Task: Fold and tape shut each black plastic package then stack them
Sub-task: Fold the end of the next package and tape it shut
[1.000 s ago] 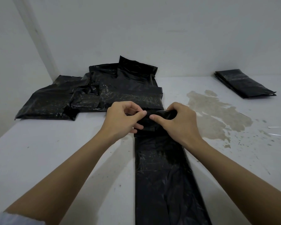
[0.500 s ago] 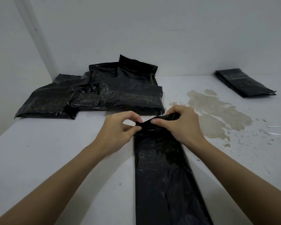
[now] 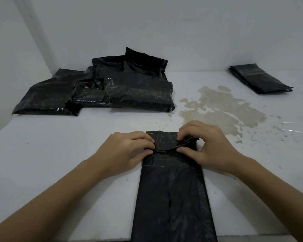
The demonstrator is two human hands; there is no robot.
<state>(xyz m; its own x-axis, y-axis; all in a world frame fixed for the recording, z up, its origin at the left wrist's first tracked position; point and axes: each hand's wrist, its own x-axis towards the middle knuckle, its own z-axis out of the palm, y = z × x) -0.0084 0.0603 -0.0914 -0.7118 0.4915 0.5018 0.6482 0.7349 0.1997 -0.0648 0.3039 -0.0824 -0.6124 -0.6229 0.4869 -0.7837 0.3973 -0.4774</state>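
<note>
Flap (image 3: pixel 166 141) now turned down flat on package (image 3: pixel 171 198) at surface (image 3: pixel 59 154) centre, no longer bunched. Hands, left (image 3: pixel 128 151) and right (image 3: pixel 205 145), pinching its corners; ready for taping.

we see a long black package (image 3: pixel 171 198) lying flat on the white table (image 3: pixel 59 163), its near end hanging over the table edge. far end folded over into a flap (image 3: pixel 166 141). left hand (image 3: pixel 128 151) pinches the flap's left edge; right hand (image 3: pixel 205 145) pinches its right side, fingers curled. loose pile of black packages (image 3: pixel 101 89) far left by the wall. neat stack (image 3: pixel 259 79) far right. brownish stain (image 3: pixel 219 109) between them.
</note>
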